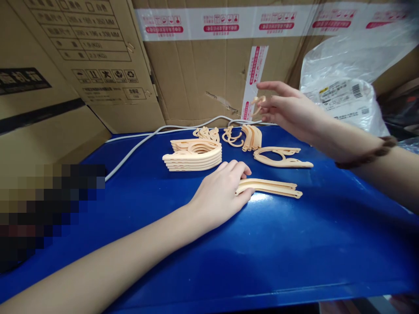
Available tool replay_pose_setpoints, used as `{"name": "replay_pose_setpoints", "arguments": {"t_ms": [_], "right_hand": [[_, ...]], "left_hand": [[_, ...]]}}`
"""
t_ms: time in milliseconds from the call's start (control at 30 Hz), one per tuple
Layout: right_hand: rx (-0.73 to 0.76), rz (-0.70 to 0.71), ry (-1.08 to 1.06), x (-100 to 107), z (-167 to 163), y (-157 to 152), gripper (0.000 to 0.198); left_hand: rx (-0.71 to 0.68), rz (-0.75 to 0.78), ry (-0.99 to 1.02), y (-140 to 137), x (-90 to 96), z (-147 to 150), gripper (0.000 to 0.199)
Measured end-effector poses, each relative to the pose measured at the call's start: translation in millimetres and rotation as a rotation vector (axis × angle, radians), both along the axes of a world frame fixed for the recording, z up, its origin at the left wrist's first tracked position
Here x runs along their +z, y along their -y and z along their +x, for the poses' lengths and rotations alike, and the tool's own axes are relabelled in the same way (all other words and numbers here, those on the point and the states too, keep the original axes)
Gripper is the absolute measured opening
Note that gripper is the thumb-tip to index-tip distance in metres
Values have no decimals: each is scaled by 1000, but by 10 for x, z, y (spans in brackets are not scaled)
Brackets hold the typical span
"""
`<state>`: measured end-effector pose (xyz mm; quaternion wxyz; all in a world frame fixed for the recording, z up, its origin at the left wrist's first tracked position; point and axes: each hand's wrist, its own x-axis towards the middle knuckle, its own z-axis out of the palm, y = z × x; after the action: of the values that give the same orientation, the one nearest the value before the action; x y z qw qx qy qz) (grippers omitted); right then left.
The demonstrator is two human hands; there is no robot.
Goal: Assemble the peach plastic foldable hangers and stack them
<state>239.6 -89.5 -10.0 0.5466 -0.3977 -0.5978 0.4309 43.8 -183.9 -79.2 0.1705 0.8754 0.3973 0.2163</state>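
Observation:
My left hand [221, 192] rests on the blue table, its fingers closed round one end of two long beige plastic hanger arms [271, 187] lying side by side. Raised above the table, my right hand [291, 109] pinches a small beige hanger hook [258, 104] between thumb and fingers, with the index finger stretched out. Beyond my left hand is a stack of folded beige hangers [193, 162]. A single folded hanger [284, 162] lies under my right hand. Farther back are loose hooks [207, 133], more hooks [233, 138] and a bunch of hanger arms [252, 137].
Large cardboard boxes [203, 78] wall off the back and left of the blue table [229, 253]. A white cable [140, 138] runs along the rear. At the right back sits a clear plastic bag [347, 87] with a label. Part of the left side is pixelated.

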Motion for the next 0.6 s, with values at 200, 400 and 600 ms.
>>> {"name": "replay_pose_setpoints", "arguments": {"t_ms": [200,400,600], "right_hand": [[181,-157,2,-272,301,529,33],[280,-218,66,-508,315,734,17],[300,-184,60,-557,242,784,15]], "left_hand": [[-1,-29,17,0,13,2,18],[-36,32,-14,-9,8,16,13],[-39,68,-35,13,17,18,10]]}}
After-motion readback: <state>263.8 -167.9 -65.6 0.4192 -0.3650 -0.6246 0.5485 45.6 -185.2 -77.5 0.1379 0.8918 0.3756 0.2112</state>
